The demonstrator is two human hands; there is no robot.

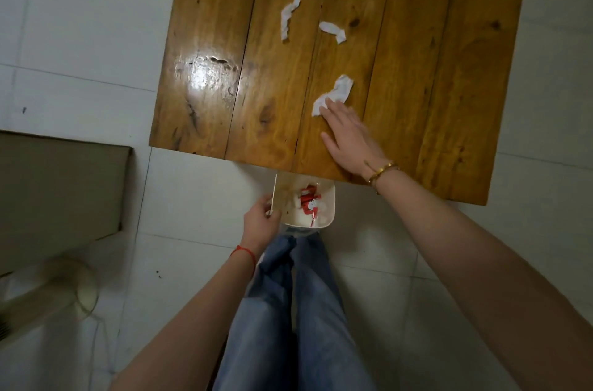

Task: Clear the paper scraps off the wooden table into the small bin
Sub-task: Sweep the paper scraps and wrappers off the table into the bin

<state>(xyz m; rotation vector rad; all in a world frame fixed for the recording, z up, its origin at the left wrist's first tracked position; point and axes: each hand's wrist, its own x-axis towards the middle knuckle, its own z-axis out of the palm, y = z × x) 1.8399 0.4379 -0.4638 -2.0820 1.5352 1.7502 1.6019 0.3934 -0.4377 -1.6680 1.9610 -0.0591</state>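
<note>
Now nearest crumpled white paper scrap (333, 95) is pressed flat by open right hand (348, 134); small white bin (330, 214), w/ rim gripped by left hand (261, 224), is held below near table edge. Scrap could miss if swept off-line.

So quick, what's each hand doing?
Left hand: closed, holding the small bin by its rim.
Right hand: open, flat on the nearest paper scrap.

Three scraps (333, 95) on table (205, 38); bin (324, 222) below near edge.

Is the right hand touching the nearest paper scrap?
Touching. The head view shows the right hand flat on the table, fingertips overlapping the nearest paper scrap.
</note>
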